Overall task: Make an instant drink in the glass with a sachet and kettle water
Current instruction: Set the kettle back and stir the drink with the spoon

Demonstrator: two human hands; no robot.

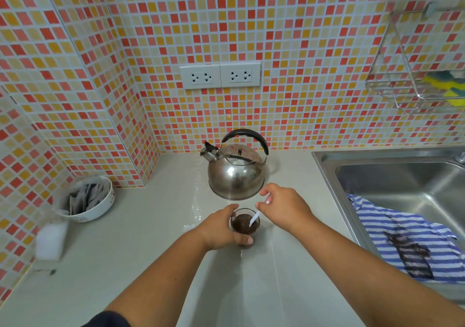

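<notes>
A small clear glass [244, 224] stands on the pale counter [141, 246] and holds dark brown liquid. My left hand [221, 228] is wrapped around the glass from its left side. My right hand [284, 207] pinches the top of a white spoon or stirrer [254, 219] whose lower end dips into the drink. Just behind the glass, a steel kettle [236, 173] with a black handle rests on the counter. A white bowl [88, 199] with several sachets sits at the left by the wall.
A steel sink [402, 175] lies at the right, with a blue-and-white striped cloth [407, 241] draped over its edge. A wire rack with sponges [432, 85] hangs on the tiled wall. A blurred white object [50, 241] sits at the left counter edge. Two wall sockets [220, 75] sit above the kettle.
</notes>
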